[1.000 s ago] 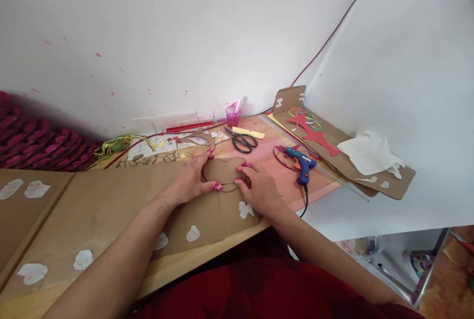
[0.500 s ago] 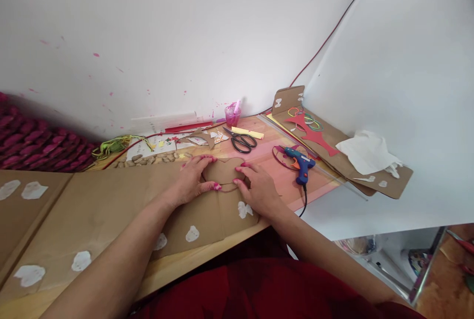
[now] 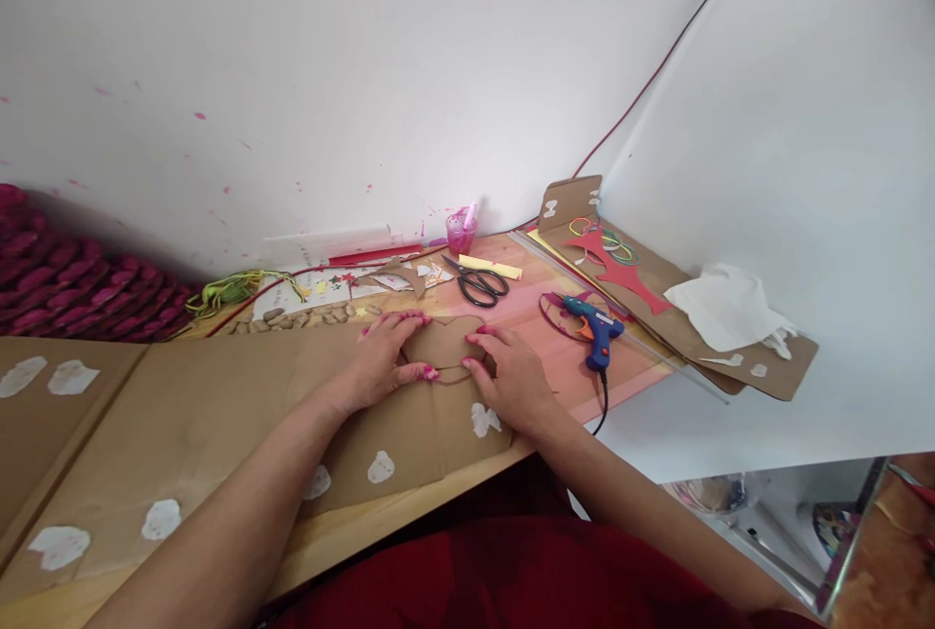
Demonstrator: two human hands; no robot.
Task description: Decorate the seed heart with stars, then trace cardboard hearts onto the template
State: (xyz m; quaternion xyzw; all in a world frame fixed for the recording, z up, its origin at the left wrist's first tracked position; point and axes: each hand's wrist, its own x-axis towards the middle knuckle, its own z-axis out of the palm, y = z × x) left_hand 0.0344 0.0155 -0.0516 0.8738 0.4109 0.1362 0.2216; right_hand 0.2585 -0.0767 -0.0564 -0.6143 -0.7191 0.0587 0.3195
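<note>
A small cardboard cutout (image 3: 442, 344) with a curved outline and a notch in its far edge lies flat on a large cardboard sheet (image 3: 241, 425). My left hand (image 3: 380, 361) grips its left side, thumb along the near edge and fingers at the far edge. On the opposite side, my right hand (image 3: 515, 376) pinches the cutout's right edge between thumb and fingers. Parts of both edges are hidden under my fingertips. White torn patches (image 3: 381, 466) mark the large sheet.
Right of my hands lies a blue glue gun (image 3: 595, 329) with its cord. Black-handled scissors (image 3: 478, 286) and a pink cup (image 3: 462, 233) stand beyond. Folded cardboard (image 3: 781, 366) with a white cloth (image 3: 730, 308) is at the right. Green yarn (image 3: 234, 290) and a magenta woven item (image 3: 80, 269) lie left.
The view has shifted slightly, so everything appears a little lower and to the right. Both hands keep the same hold on the cutout.
</note>
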